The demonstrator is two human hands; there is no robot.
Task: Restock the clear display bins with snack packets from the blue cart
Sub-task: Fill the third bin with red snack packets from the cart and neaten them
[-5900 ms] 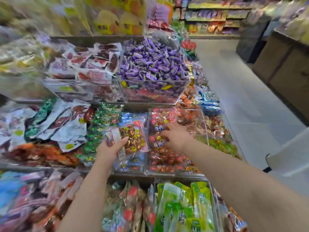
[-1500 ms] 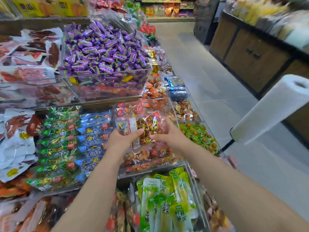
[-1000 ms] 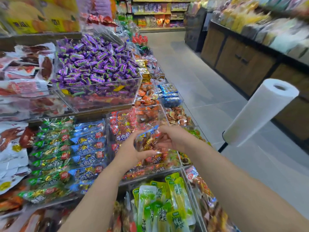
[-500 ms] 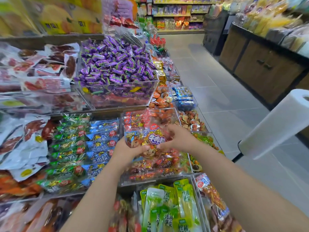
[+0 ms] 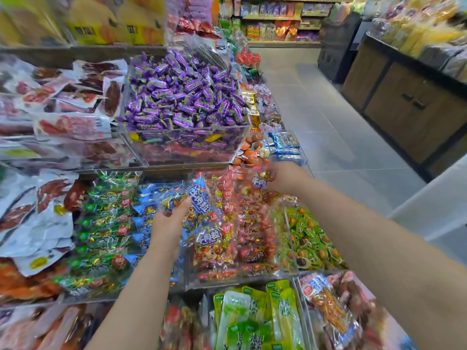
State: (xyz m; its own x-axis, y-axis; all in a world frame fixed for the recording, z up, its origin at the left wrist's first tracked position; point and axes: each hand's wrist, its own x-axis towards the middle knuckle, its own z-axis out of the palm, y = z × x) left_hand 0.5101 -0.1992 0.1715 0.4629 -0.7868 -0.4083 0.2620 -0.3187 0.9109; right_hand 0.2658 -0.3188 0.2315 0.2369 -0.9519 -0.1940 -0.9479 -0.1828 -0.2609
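Observation:
A clear display bin point(image 5: 242, 275) in the middle tier holds red snack packets point(image 5: 252, 223). My left hand point(image 5: 170, 221) hovers over the bin's left side, gripping a clear snack packet with a blue top point(image 5: 201, 202) that stands tilted above the pile. My right hand point(image 5: 284, 178) reaches to the bin's far right corner with its fingers closed on a small red snack packet point(image 5: 261, 181). The blue cart is out of view.
A bin of purple candies point(image 5: 187, 102) sits on the tier above. Green and blue packets point(image 5: 101, 223) fill the bin to the left, green round snacks point(image 5: 310, 238) the bin to the right, long green packets point(image 5: 252, 319) the tier below. A white roll point(image 5: 439, 195) juts in at right; a wooden cabinet point(image 5: 404, 104) lines the aisle.
My hands, together on one packet bundle half a second ago, have parted. The right hand moved to the bin's far right with a red packet; the left stays with the blue-topped packet.

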